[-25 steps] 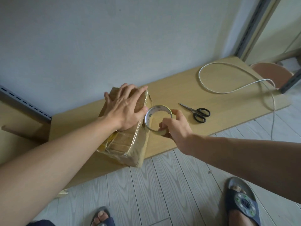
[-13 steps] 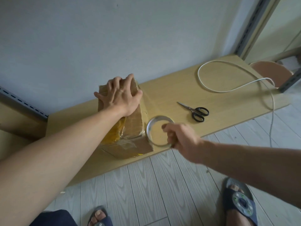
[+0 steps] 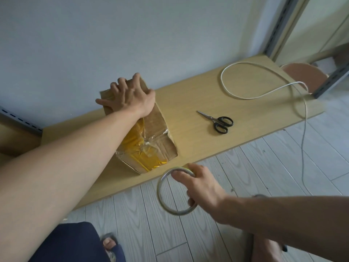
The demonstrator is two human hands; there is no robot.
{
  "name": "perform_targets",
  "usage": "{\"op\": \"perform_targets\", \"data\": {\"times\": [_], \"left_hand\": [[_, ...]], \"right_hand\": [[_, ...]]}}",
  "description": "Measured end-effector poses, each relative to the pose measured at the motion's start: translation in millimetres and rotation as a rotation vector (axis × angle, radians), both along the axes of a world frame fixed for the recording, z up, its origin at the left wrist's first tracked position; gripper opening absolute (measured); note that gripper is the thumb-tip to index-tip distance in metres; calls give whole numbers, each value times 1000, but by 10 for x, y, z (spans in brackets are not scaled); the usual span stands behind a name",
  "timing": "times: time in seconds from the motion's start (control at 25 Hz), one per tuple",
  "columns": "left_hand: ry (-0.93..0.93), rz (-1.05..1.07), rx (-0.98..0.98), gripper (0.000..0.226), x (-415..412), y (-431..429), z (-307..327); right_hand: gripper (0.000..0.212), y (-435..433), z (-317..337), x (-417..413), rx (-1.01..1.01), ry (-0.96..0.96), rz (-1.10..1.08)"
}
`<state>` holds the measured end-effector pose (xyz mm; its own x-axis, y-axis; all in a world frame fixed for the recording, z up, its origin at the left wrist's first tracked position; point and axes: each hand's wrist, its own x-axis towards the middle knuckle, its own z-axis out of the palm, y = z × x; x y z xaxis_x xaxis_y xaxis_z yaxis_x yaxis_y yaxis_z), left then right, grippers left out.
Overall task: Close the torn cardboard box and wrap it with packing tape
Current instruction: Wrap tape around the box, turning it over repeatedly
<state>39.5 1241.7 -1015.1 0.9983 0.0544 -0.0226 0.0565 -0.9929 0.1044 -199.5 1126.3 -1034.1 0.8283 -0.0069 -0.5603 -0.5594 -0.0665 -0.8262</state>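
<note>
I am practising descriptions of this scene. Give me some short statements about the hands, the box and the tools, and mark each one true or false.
1. The left hand rests on top of the cardboard box. True.
2. The right hand holds the scissors. False: it grips the tape roll; the scissors lie untouched on the wooden board.
3. The tape roll touches the box. False: it is held apart from the box, nearer to the person.
4. A white cord lies in a loop on the board, beyond the scissors. True.
5. Glossy yellow tape covers part of the box. True.
</note>
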Motion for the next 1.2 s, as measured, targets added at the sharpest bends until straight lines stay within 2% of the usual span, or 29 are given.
{"op": "perform_targets", "data": {"times": [0.16,0.28,0.36,0.4,0.52,0.6,0.72,0.84,0.92,1.0,1.12,1.2], "left_hand": [[13,-13,-17,57,7,37,14],[127,-70,-80,74,-17,146,130],[214,-268,-175,91,-61,291,288],[247,-444,-191,97,-110,373,363],[286,-950,9,105,-342,572,386],[229,-1081,106,96,-487,632,245],[84,-1049,25,74,-615,609,139],[37,-673,-89,64,-864,469,77],[45,-474,-81,66,-978,383,69],[118,-538,-29,83,-920,451,151],[403,-862,34,124,-742,733,386],[426,-981,174,141,-709,843,415]], "right_hand": [[45,-136,16,-21,-47,-70,8],[53,-112,52,-56,-100,-188,74],[54,-91,76,-59,-112,-217,100],[53,-83,78,-63,-116,-223,109],[52,-72,47,-62,-143,-252,132],[52,-60,27,-67,-151,-266,144],[52,-32,24,-58,-166,-274,146],[48,-83,-16,141,-177,-313,54],[44,-162,-58,319,-190,-324,7],[39,-200,-102,417,-197,-311,29],[36,-163,-140,420,-158,-265,82],[36,-164,-153,419,-137,-249,105]]}}
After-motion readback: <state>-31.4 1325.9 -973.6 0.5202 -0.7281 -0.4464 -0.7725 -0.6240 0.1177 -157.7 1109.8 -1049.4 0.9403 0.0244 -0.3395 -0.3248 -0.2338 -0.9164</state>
